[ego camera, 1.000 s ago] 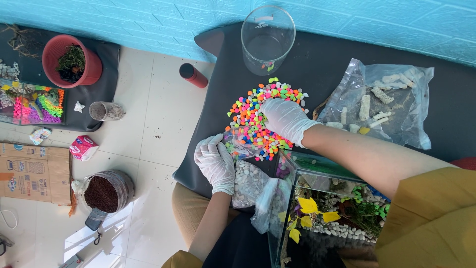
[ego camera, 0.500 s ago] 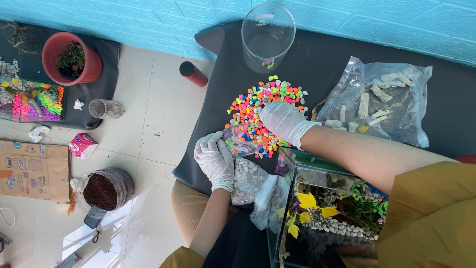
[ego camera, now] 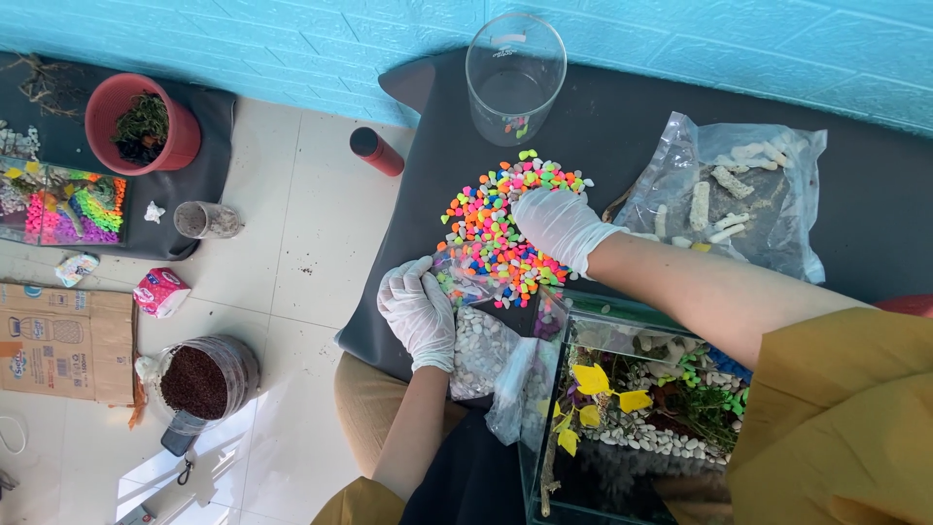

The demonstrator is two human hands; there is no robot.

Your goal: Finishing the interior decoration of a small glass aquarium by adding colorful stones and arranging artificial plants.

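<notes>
Centrally, neon pebbles [ego camera: 505, 228] heaped on the dark surface [ego camera: 632, 146], gloved right hand [ego camera: 559, 224] spread flat over the pile, gloved left hand [ego camera: 418, 311] pinching a clear bag [ego camera: 462, 282] at its edge, glass tank [ego camera: 632, 408] just beside.

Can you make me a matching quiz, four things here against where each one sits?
Things:
1. glass cylinder
2. red pot
3. right hand
4. glass tank

Places:
A. far left, holding a plant
B. on the neon pebbles
C. top, by the blue wall
D. bottom right, with yellow leaves inside

Pairs: 1-C, 2-A, 3-B, 4-D
</notes>
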